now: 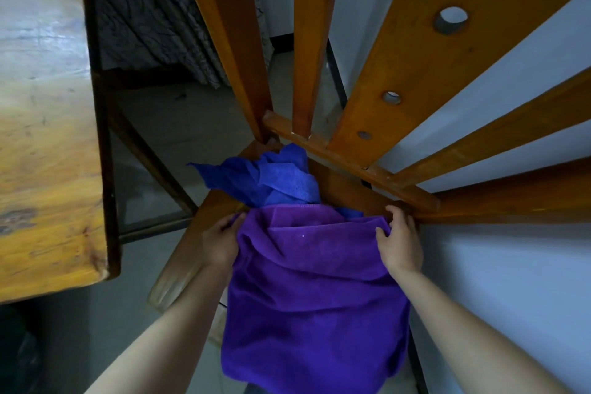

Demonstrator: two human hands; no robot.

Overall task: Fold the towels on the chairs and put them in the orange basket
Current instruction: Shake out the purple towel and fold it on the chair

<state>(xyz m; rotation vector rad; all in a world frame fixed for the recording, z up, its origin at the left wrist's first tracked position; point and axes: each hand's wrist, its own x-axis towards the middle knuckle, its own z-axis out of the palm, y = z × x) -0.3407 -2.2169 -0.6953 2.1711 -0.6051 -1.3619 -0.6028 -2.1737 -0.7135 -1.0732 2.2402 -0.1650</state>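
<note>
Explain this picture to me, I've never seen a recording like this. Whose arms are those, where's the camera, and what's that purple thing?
There is no machine here. A person is working with bare hands, and the one camera is worn on their head, looking forward and down. That is why two forearms reach in from the bottom of the picture. The wide lens distorts the wooden chair, so its back slats seem to fan out.

The left hand and the right hand each grip the top edge of the purple towel, one at each side, and it hangs down between the arms. Behind it, a crumpled blue towel lies on the chair. A wooden table stands at the left. The orange basket is not in view.
</note>
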